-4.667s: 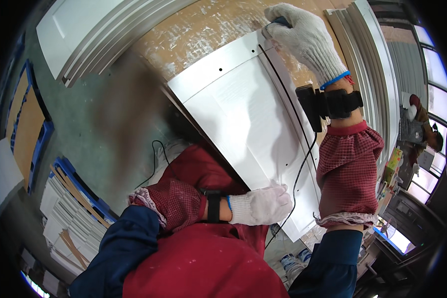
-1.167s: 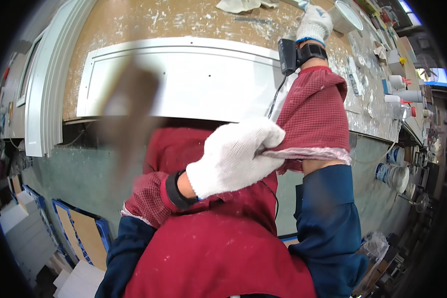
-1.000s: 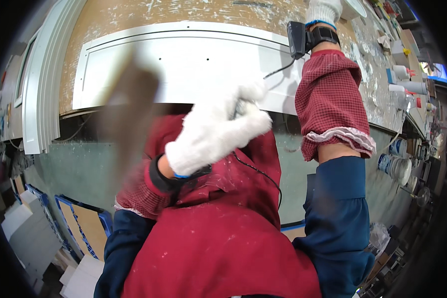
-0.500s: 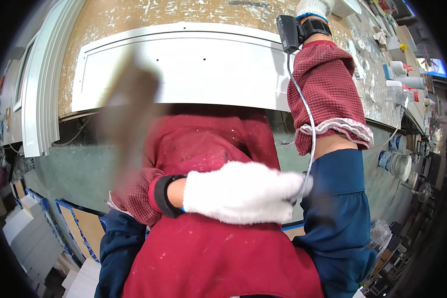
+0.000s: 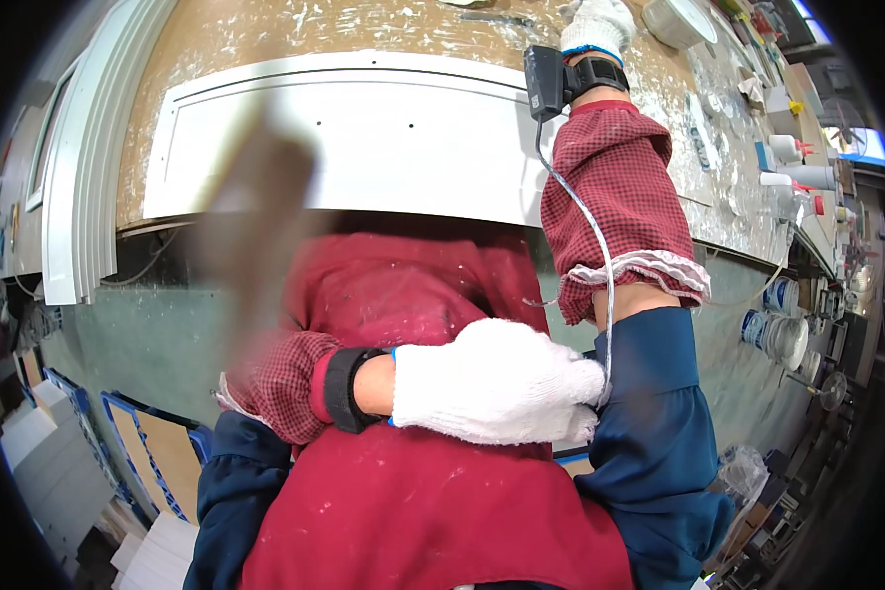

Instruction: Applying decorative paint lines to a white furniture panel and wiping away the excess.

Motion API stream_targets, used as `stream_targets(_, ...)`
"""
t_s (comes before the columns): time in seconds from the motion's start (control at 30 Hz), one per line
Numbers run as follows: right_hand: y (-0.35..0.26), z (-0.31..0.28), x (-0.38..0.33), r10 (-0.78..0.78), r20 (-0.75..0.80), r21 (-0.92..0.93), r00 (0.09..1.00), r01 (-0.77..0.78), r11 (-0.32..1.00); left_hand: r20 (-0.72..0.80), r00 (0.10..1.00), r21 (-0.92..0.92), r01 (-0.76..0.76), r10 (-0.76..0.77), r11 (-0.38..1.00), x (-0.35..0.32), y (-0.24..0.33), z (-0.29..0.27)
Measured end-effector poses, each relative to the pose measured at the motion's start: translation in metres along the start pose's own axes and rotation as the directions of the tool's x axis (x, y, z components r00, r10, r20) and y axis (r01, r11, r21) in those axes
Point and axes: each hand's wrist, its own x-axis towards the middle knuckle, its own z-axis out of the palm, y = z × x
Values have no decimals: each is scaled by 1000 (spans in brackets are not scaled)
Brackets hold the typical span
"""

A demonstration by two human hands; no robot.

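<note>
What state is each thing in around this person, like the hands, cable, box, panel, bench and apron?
Left hand: gloved, closed on the cable
Cable: curved, joined to the black box
Black box: strapped at the wrist
Right hand: gloved, stretched out, grip unclear
White panel: lying flat
Workbench: streaked white
Red apron: worn, white-specked

The right hand (image 5: 598, 28) seems cropped at the top.

cable (image 5: 610, 285) obstacle between the hands (image 5: 497, 382) (image 5: 597, 25)

No readable words, numbers or signs anywhere in view.
</note>
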Motion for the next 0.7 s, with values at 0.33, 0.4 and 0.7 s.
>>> stream_targets(0.33,-29,-8,-1,224,258,-23,940,-226,974,-101,995,-47,2,-6,999,-3,-9,1)
stream_targets(0.4,-32,-8,4,222,319,-41,921,-221,974,-116,993,-53,-18,12,998,-3,-12,-2)
stream_targets(0.7,-49,-11,12,81,141,521,987,-144,841,-454,883,41,-116,122,992,12,-40,-5)
